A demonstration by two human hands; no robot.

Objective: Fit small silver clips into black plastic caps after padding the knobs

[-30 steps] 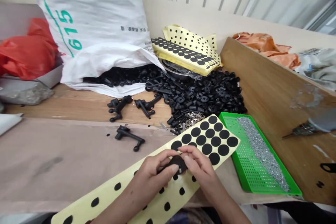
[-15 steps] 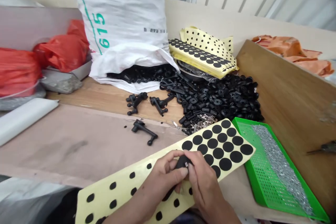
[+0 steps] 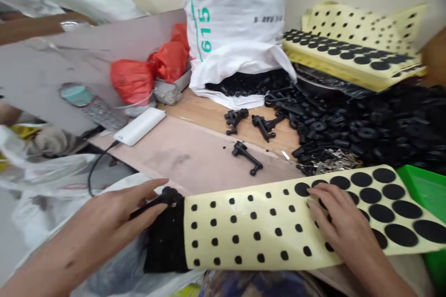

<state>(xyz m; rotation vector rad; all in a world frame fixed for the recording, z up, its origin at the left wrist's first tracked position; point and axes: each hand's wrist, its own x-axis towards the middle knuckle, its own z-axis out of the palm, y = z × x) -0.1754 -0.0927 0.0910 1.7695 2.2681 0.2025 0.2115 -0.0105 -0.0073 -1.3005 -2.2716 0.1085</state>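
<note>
My left hand (image 3: 128, 216) is at the lower left, thumb and fingers spread around a black plastic part (image 3: 170, 196) over a dark heap or cloth (image 3: 165, 246). Part of this piece is hidden by the fingers. A pale yellow sticker sheet (image 3: 244, 232) lies in front of me, small black dots on its left and large black discs on its right. On the sheet, my right hand (image 3: 337, 218) has its fingertips bent together at the edge of a round black sticker (image 3: 301, 189). Several black crank-like parts (image 3: 248, 158) lie beyond the sheet.
A white woven sack (image 3: 237, 14) spills black parts at the back. Beside it lie a large pile of black pieces (image 3: 365, 120), small metal clips (image 3: 334, 161) and more sticker sheets (image 3: 348, 51). A green tray (image 3: 414, 181) is at right, a white power bank (image 3: 141, 126) at left.
The view has swung left. My hands, together on a black part before, are now apart: the left went left with the part, the right moved onto the sheet's round stickers.
</note>
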